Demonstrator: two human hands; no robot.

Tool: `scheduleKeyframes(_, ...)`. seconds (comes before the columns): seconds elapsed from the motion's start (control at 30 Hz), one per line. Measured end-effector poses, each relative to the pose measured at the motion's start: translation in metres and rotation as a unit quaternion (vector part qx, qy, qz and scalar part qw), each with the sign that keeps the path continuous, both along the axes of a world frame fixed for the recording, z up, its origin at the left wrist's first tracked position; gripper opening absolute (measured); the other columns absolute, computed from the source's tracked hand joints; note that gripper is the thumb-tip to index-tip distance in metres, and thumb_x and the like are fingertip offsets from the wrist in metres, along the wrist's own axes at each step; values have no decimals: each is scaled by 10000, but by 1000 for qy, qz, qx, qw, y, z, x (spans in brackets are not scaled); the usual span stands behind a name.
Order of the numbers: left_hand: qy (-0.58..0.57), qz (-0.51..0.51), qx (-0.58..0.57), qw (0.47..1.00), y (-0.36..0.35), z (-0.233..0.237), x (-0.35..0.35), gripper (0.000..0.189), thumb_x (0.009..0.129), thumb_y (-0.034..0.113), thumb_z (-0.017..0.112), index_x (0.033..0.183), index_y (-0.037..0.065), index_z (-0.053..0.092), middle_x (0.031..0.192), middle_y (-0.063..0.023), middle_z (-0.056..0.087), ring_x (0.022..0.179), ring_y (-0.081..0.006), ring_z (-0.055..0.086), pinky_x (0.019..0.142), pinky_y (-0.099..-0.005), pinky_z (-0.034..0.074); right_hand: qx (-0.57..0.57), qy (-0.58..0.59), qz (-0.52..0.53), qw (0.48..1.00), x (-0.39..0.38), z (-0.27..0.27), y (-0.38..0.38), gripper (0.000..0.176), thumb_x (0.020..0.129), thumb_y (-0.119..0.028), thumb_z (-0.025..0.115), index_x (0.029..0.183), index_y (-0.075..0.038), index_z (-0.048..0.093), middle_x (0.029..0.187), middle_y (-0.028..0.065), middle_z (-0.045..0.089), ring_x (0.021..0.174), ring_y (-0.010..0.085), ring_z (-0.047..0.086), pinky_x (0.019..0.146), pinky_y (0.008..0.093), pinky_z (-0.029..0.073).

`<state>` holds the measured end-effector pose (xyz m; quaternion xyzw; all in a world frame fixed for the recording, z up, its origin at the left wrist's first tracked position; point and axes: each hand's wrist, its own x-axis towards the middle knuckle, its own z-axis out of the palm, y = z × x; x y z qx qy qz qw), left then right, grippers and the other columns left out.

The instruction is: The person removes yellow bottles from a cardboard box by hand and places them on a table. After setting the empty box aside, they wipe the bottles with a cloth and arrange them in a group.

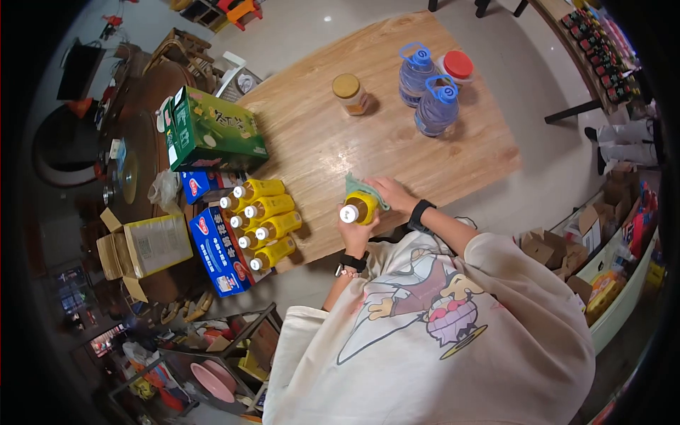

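Near the table's front edge, my left hand (357, 232) is wrapped round a yellow drink bottle (365, 203) with a white cap. That bottle's cap points toward me. On its far side my right hand (394, 193) holds a green cloth (356, 184) against the bottle; part of the cloth is hidden under my fingers. To the left, several more yellow bottles (278, 226) with white caps stand close together at the table's corner.
Beside those bottles sit a blue carton (221, 256) and a green box (221, 129). Farther back on the wooden table (312, 120) are a jar (350, 95) with a tan lid, two large water bottles (435, 113) and a red-lidded container (458, 65). A person's legs (627, 144) show at right.
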<state>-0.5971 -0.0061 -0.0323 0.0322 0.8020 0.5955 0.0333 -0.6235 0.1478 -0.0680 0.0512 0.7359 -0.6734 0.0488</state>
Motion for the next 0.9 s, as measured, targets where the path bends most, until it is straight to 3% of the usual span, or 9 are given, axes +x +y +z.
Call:
scheduleKeyframes(0.13, -46, 14, 208, 977, 18, 42, 2, 518, 636, 45, 817, 992, 13, 442, 1210, -164, 559, 914, -198, 627, 724, -306, 517, -144, -74, -14, 987, -14, 8, 11, 418, 944, -362, 522, 1047, 28, 633, 932, 109, 672, 818, 133, 603, 756, 271, 470)
scheduleKeyframes(0.2, 34, 1, 155, 987, 15, 26, 2, 559, 652, 36, 796, 1075, -13, 434, 1296, -173, 498, 997, -217, 602, 785, -300, 503, -179, -160, -17, 970, -23, 17, 13, 472, 905, -426, 565, 996, 30, 648, 855, 85, 669, 751, 110, 589, 703, 264, 474)
scheduleKeyframes(0.3, 187, -56, -201, 960, 7, 21, 4, 675, 631, 44, 804, 1192, -28, 434, 1292, -161, 512, 1080, -250, 564, 928, -314, 425, -14, -180, -56, 982, -28, 40, 20, 557, 861, -515, 569, 830, 32, 669, 746, 163, 662, 704, 240, 631, 686, 337, 481)
scheduleKeyframes(0.4, 203, -70, -280, 936, 5, 18, 6, 665, 641, 74, 802, 1197, -32, 454, 1256, -165, 539, 1066, -248, 567, 922, -316, 422, 90, -195, -139, 967, -28, 19, 15, 593, 866, -534, 535, 734, 29, 667, 705, 235, 632, 710, 377, 625, 699, 397, 476)
scheduleKeyframes(0.53, 187, -37, -176, 966, 1, 5, 11, 680, 643, 152, 811, 1214, -31, 491, 1192, -138, 591, 1025, -229, 578, 893, -301, 429, -87, -196, -176, 961, -21, -15, 27, 527, 887, -512, 526, 836, -12, 686, 776, 146, 678, 723, 252, 642, 711, 355, 482)
scheduleKeyframes(0.63, 125, -61, -124, 982, 5, 1, 13, 666, 680, 191, 785, 1238, -19, 487, 1185, -145, 597, 1039, -236, 583, 879, -305, 441, -456, -301, -66, 835, -11, -13, 22, 500, 894, -520, 514, 1162, -109, 606, 1102, 57, 645, 948, 186, 608, 861, 317, 464)
scheduleKeyframes(0.67, 94, -51, -59, 993, 7, -4, 13, 658, 693, 200, 775, 1244, -15, 485, 1188, -149, 597, 1046, -240, 585, 878, -307, 445, -458, -300, -67, 834, -8, 1, 22, 500, 894, -520, 514, 1162, -109, 606, 1102, 57, 645, 948, 186, 608, 861, 317, 464)
scheduleKeyframes(0.77, 176, -92, -241, 950, 9, 8, 11, 536, 767, 161, 702, 1217, -32, 484, 1218, -186, 576, 1074, -284, 584, 920, -359, 460, -569, -306, -46, 762, -1, 15, 17, 559, 916, -581, 413, 1127, -104, 614, 1072, 65, 655, 967, 201, 618, 866, 344, 496)
scheduleKeyframes(0.9, 225, -88, -97, 966, 12, -5, 2, 316, 884, 70, 555, 1191, 25, 494, 1254, -199, 557, 1159, -353, 539, 975, -436, 442, -532, -366, -66, 761, 4, 31, 3, 591, 947, -583, 305, 1195, -114, 565, 1110, 63, 640, 956, 209, 620, 881, 377, 490)
